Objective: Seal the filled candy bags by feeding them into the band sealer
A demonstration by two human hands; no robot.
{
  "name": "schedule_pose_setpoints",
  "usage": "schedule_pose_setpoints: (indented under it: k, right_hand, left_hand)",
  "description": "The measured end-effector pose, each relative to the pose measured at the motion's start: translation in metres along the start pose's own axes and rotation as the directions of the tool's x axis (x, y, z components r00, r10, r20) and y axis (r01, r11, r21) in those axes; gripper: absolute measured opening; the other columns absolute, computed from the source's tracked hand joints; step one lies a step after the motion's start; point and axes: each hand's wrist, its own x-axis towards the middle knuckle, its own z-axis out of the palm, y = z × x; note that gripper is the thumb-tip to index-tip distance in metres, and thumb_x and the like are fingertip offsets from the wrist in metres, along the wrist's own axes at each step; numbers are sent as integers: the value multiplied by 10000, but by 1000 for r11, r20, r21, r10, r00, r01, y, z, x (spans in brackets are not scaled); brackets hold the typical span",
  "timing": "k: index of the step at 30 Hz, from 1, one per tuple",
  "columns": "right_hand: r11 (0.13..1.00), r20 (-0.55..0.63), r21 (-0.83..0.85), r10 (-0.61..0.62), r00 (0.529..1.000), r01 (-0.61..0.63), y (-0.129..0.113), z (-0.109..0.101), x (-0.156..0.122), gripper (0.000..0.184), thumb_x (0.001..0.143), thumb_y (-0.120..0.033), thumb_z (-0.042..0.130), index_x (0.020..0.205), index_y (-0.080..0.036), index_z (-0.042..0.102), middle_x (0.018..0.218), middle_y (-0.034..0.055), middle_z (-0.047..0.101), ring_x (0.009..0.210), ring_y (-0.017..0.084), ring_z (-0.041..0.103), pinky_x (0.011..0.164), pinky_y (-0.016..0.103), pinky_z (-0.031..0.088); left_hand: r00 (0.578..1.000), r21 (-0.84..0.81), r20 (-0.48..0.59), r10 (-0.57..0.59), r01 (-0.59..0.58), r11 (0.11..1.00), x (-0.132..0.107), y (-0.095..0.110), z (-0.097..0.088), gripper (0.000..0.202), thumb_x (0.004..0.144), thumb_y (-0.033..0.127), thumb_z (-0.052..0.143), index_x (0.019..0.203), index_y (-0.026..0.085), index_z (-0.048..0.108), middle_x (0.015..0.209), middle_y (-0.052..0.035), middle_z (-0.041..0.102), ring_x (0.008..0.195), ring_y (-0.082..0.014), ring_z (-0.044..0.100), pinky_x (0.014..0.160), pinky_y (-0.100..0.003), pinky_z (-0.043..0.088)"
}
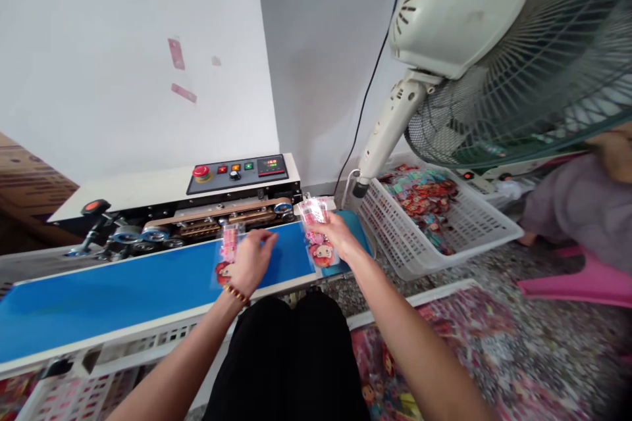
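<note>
My right hand [338, 237] grips a clear plastic packet [320, 255] at the right end of a blue conveyor belt [162, 283]. Pink pieces and a red-haired cartoon figure show through the film. My left hand [253, 262], with a beaded bracelet at the wrist, hovers over the belt. Its fingers are loosely bent and apart, with nothing visible between them. A second such packet [228, 247] lies on the belt just left of that hand, partly covered by it. Behind the belt stands a sealing machine [237, 174] with lit buttons, a red knob and rollers.
A large fan [459, 20] looms at upper right. Below it, a white basket [395, 237] holds many printed pieces. Another container of packets [454, 335] sits at lower right. A person in grey [577, 210] is at the right edge, near a pink stool [587, 283].
</note>
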Motion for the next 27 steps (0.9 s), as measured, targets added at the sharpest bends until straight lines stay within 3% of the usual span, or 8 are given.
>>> schedule_pose_setpoints:
  k: [2, 6, 8, 14, 18, 22, 25, 27]
  right_hand:
    - [999, -11, -45, -2, 1000, 1, -1, 3, -1, 429, 490, -321, 878, 860, -177, 715, 773, -8, 732, 647, 151, 639, 652, 272, 508]
    - [999, -20, -47, -14, 1000, 13, -2, 0, -6, 485, 511, -413, 894, 896, -182, 710, 765, 3, 735, 665, 175, 654, 661, 289, 520]
    - [999, -37, -42, -8, 999, 7, -2, -6, -7, 458, 542, -419, 875, 899, -189, 705, 760, 2, 732, 680, 181, 668, 673, 292, 533]
    - [996, -146, -70, 36, 989, -46, -6, -30, -10, 314, 633, -398, 785, 838, -217, 630, 744, 16, 712, 664, 202, 712, 537, 250, 495]
    - [999, -105, -17, 44, 994, -46, -7, -27, -11, 279, 644, -376, 746, 837, -216, 623, 713, -8, 675, 650, 197, 720, 541, 242, 501]
    - [999, -53, -37, -3, 999, 1, 0, -14, -7, 237, 632, -385, 723, 759, -203, 640, 649, -27, 636, 612, 155, 644, 548, 227, 467]
    - [998, -29, -53, -28, 999, 26, 6, -5, -2, 222, 631, -386, 719, 708, -197, 631, 613, -35, 617, 552, 122, 558, 519, 218, 412]
    - [998, -9, -49, -30, 1000, 30, 7, -1, -1, 215, 620, -368, 724, 717, -194, 644, 620, -36, 626, 559, 124, 559, 538, 225, 424]
  left_hand:
    - [975, -226, 219, -45, 96, 969, 9, 18, 26, 263, 916, 400, 569, 850, 179, 696, 796, -56, 708, 505, -145, 601, 503, -255, 408]
    - [928, -477, 283, -242, 355, 804, 32, 42, 56, 215, 855, 351, 667, 754, 165, 631, 470, 36, 501, 379, -101, 462, 406, -204, 229]
    - [909, -487, 300, -291, 408, 772, 39, 45, 57, 252, 821, 327, 706, 672, 160, 592, 422, 46, 452, 359, -84, 419, 401, -193, 194]
    - [890, -398, 304, -340, 443, 803, 50, 40, 47, 225, 797, 201, 662, 595, 148, 579, 377, 19, 451, 327, -75, 339, 389, -206, 180]
    - [890, -358, 254, -378, 450, 818, 50, 23, 30, 210, 823, 189, 603, 617, 152, 582, 370, 19, 438, 331, -85, 314, 401, -218, 200]
    - [908, -263, 168, -385, 417, 870, 39, -9, -5, 189, 859, 244, 583, 699, 153, 626, 426, 2, 487, 371, -115, 362, 428, -240, 250]
    - [958, -96, -141, -250, 238, 966, 23, -23, -23, 187, 846, 327, 648, 927, 160, 675, 748, -73, 690, 566, -176, 569, 520, -255, 376]
    - [953, -26, -286, -103, 100, 995, 14, -19, -19, 241, 841, 360, 675, 1007, 186, 673, 958, -99, 724, 754, -216, 650, 609, -259, 434]
